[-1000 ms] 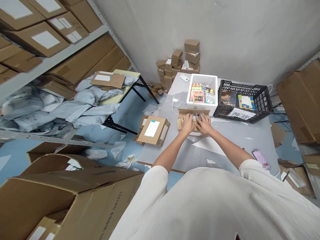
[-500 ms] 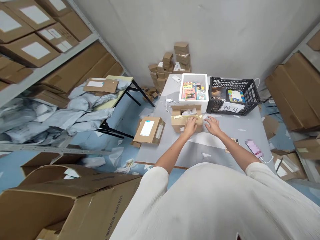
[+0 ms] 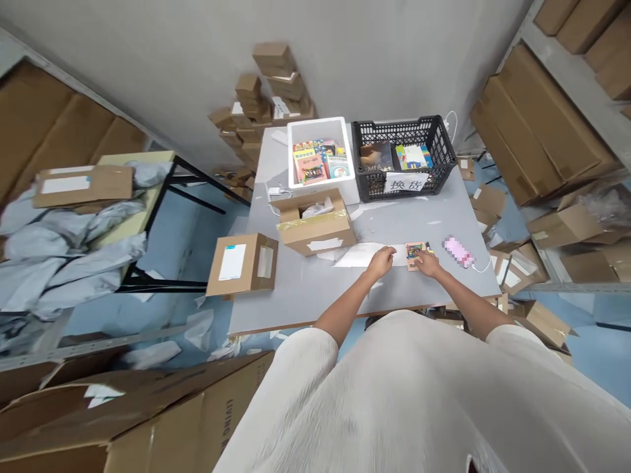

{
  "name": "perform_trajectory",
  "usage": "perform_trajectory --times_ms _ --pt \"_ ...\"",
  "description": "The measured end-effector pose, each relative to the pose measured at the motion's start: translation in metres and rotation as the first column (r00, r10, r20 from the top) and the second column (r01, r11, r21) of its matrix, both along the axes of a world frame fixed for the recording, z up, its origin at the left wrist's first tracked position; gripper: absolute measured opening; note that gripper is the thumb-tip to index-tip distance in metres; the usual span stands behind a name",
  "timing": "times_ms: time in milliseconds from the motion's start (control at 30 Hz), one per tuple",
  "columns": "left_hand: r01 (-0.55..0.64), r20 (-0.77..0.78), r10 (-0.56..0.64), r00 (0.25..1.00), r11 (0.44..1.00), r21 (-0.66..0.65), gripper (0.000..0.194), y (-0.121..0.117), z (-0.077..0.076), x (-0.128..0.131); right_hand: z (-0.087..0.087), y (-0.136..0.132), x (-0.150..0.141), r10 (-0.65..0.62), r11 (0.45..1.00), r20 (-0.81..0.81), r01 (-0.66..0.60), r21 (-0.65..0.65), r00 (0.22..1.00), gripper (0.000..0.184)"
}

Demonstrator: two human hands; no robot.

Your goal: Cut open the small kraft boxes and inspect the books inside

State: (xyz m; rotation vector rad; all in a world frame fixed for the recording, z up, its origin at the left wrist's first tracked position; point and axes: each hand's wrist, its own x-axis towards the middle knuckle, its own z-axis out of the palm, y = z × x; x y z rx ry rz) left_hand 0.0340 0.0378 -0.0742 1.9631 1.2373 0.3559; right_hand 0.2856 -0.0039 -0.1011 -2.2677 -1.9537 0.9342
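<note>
My left hand [image 3: 381, 261] rests on a white sheet of paper [image 3: 362, 255] on the grey table [image 3: 305, 295], fingers curled loosely. My right hand [image 3: 426, 263] lies on a small flat coloured card or booklet [image 3: 415, 251] beside it, fingers bent over its near edge. An opened cardboard box [image 3: 315, 223] with yellow tape and white packing inside stands to the left of both hands, untouched.
A white foam bin of colourful booklets [image 3: 318, 157] and a black plastic crate [image 3: 401, 161] with a paper label stand at the table's far edge. A phone [image 3: 458, 251] lies right of my hands. A labelled carton [image 3: 241, 264] hangs at the table's left edge. Cartons crowd shelves and floor.
Both hands left the taped cardboard box and moved right and nearer; the right hand now lies on the small coloured card. The view swung to the right.
</note>
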Motion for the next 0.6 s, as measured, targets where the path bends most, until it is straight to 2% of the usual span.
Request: perform_trajectory --times_ms 133,267,433,600 --pt "0.055 -0.057 -0.062 0.996 0.992 -0.114 0.044 -0.017 -0.019 0.036 -0.013 -0.021 0.026 -0.025 0.995 -0.002 0.025 -0.094 1.0 0.049" --pt "0.043 -0.086 -0.064 0.994 0.973 -0.227 0.05 -0.032 -0.038 0.062 -0.025 -0.031 0.039 0.001 0.991 -0.053 -0.008 -0.136 0.999 0.05" --pt "0.007 -0.1 -0.038 0.994 0.955 -0.298 0.061 -0.045 -0.057 0.083 -0.04 -0.034 0.043 -0.015 0.991 -0.124 -0.002 -0.136 0.992 0.053" --pt "-0.038 -0.131 -0.012 0.991 0.927 -0.374 0.067 -0.053 -0.065 0.093 -0.05 -0.033 0.04 -0.088 0.992 -0.176 0.07 -0.108 0.981 0.054"
